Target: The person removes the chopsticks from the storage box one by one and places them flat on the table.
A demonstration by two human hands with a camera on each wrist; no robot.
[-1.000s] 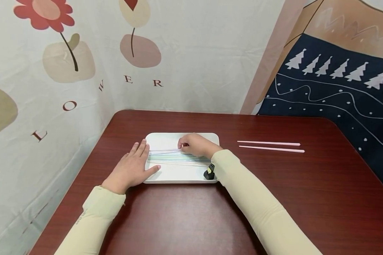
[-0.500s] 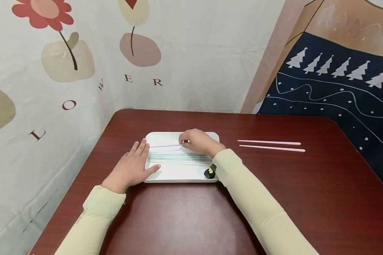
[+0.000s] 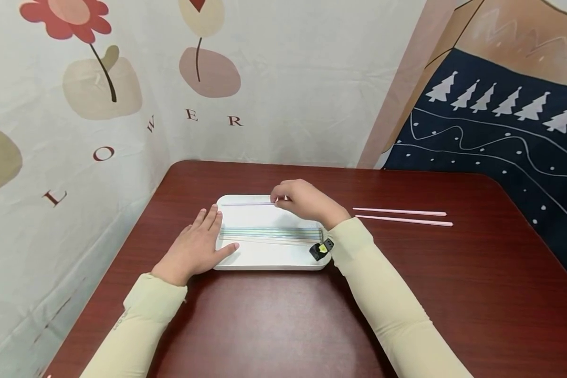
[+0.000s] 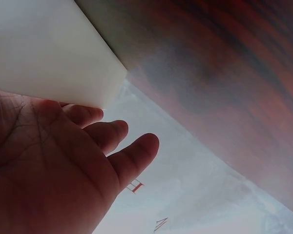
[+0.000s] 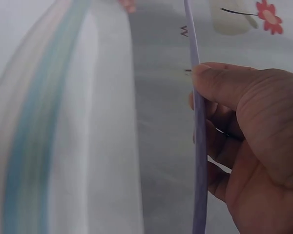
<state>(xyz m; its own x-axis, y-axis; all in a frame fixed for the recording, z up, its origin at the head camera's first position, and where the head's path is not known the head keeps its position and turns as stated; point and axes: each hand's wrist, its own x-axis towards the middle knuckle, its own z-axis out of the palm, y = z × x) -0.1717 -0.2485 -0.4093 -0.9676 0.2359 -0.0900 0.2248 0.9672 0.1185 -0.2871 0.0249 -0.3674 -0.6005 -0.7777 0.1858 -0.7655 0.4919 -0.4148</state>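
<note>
A white tray [image 3: 264, 260] lies on the table. Across its middle run several thin coloured paper strips [image 3: 269, 234] in blue, green and pale peach. My right hand [image 3: 307, 201] pinches a thin purple paper strip [image 5: 200, 161] between thumb and fingers, and the strip bows slightly. In the head view this purple strip reaches left from the fingertips along the far side of the tray, apart from the others. My left hand [image 3: 191, 249] rests with straight, spread fingers over the tray's left edge; in the left wrist view its palm is against the tray's side.
Two pink chopsticks [image 3: 401, 216] lie side by side on the dark red table [image 3: 274, 320], right of the tray. A small black device [image 3: 321, 249] sits at my right wrist. Patterned cloths [image 3: 302, 105] hang behind the table and along its left side.
My right hand has moved away from me toward the tray's far edge and slightly right, drawing the purple strip apart from the other strips. The left hand has stayed in place.
</note>
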